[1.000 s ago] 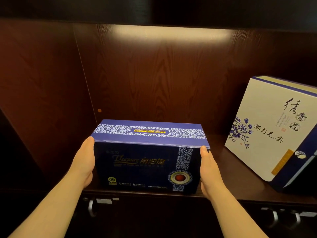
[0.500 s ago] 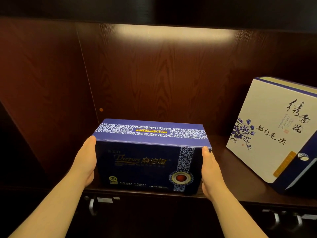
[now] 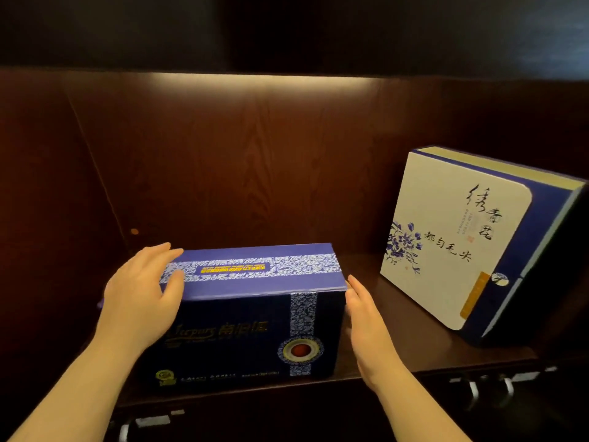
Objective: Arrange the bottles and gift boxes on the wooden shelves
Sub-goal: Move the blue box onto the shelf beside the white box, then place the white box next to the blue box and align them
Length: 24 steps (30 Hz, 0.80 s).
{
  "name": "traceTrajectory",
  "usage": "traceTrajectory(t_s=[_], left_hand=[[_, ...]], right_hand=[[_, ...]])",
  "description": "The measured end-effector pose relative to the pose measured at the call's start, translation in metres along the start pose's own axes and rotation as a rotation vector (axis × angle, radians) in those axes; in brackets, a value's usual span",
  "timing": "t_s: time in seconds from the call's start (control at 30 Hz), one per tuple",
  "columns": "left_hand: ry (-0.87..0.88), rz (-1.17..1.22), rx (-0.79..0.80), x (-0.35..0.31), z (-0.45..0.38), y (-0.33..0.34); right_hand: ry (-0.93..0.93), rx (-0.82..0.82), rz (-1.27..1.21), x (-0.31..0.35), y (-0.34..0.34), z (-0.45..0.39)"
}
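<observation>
Two gift boxes share the wooden shelf: the dark blue box stands at its front edge, left of centre, well apart from the white box leaning at the right. Left hand spreads open over the box's top left corner; right hand lies flat against its right end, neither grip closed. A careless sideways nudge could tip it off the lip.

Printed text on two gift boxes

The white box read "都匀毛尖"; the blue box bore blurred gold lettering, not readable.
</observation>
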<state>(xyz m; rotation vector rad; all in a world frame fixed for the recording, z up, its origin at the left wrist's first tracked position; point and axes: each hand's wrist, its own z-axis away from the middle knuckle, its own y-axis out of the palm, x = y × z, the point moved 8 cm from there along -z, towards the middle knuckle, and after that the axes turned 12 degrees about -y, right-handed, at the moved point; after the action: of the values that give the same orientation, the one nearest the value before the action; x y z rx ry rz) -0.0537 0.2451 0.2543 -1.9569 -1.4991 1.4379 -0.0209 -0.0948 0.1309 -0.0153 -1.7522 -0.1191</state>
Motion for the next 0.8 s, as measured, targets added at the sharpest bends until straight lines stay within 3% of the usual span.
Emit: traceTrajectory(t_s=[0.3, 0.6, 0.7, 0.8], left_hand=[[0.09, 0.326, 0.395, -0.175, -0.025, 0.091], [-0.052, 0.658, 0.649, -0.331, -0.073, 0.21], [-0.194, 0.735, 0.674, -0.362, -0.09, 0.251], [-0.271, 0.832, 0.721, -0.388, -0.103, 0.284]], right_hand=[[-0.329, -0.264, 0.208, 0.092, -0.109, -0.003], [-0.6, -0.7, 0.471, 0.142, -0.238, -0.018], [-0.574, -0.841, 0.589, 0.14, -0.271, -0.027], [-0.404, -0.817, 0.6, 0.122, -0.291, -0.047]])
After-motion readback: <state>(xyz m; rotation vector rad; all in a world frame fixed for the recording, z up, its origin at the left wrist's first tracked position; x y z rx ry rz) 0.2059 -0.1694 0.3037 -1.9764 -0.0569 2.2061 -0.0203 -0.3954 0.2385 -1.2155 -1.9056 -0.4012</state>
